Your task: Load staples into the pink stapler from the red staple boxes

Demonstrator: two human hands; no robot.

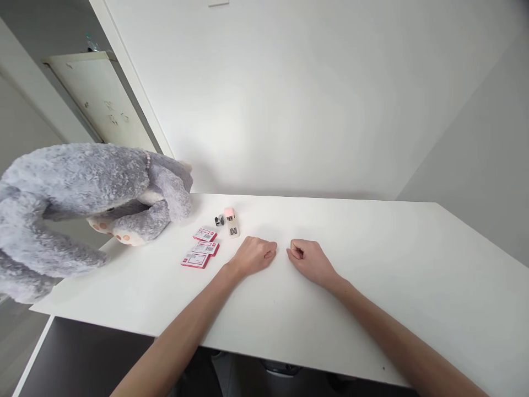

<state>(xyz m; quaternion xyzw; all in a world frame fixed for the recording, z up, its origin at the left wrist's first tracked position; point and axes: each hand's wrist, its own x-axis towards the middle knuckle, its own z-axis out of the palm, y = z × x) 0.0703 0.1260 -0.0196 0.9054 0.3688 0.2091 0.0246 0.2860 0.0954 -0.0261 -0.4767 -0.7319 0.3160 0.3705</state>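
My left hand (pixel 257 255) rests on the white table (pixel 355 231) as a loosely curled fist, and nothing shows between its fingers. A short gap away, my right hand (pixel 311 260) is also closed into a fist, with a small dark hollow inside the curled fingers and no object visible there. Left of my left hand lie three red-and-white small boxes: one at the back (pixel 205 235), a middle one (pixel 206 248) and a front one (pixel 195 259), the last two touching. Behind them are a cream-and-pink handheld device (pixel 232 223) and a small black-and-silver object (pixel 219 220) of unclear kind.
A large grey plush toy (pixel 82 176) slumps over the table's left end. The white wall (pixel 289 110) runs along the back edge. Beyond a doorway at upper left stands a pale cabinet (pixel 99 94) with a bottle (pixel 91 43) on top.
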